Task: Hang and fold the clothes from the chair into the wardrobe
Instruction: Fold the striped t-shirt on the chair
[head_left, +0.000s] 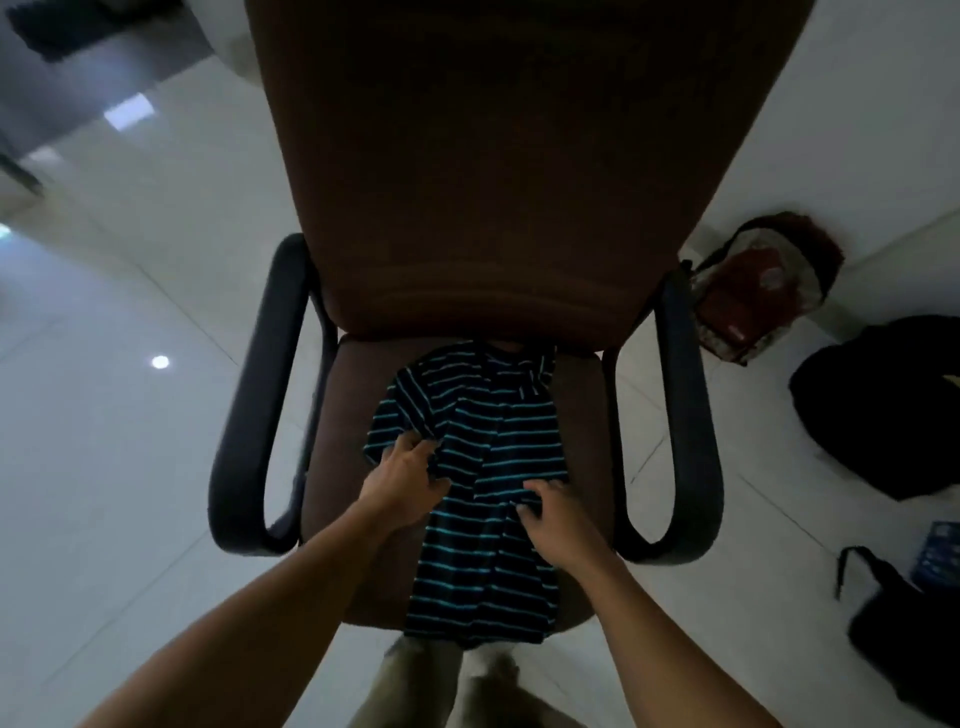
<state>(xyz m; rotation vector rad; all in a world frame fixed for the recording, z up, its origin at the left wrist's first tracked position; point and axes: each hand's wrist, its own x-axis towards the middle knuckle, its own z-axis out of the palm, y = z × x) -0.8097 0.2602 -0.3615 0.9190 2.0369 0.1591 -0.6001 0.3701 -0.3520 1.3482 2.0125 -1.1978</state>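
Observation:
A dark shirt with thin turquoise stripes lies flat on the seat of a brown office chair, its hem hanging over the front edge. My left hand pinches the cloth at the shirt's left sleeve. Over the shirt's middle, my right hand has its fingers curled into the fabric near the right side. No wardrobe is in sight.
Black armrests flank the seat on both sides. On the white tiled floor to the right sit a red-brown bag, a black bag and another dark bag. My legs stand just below the seat's front edge.

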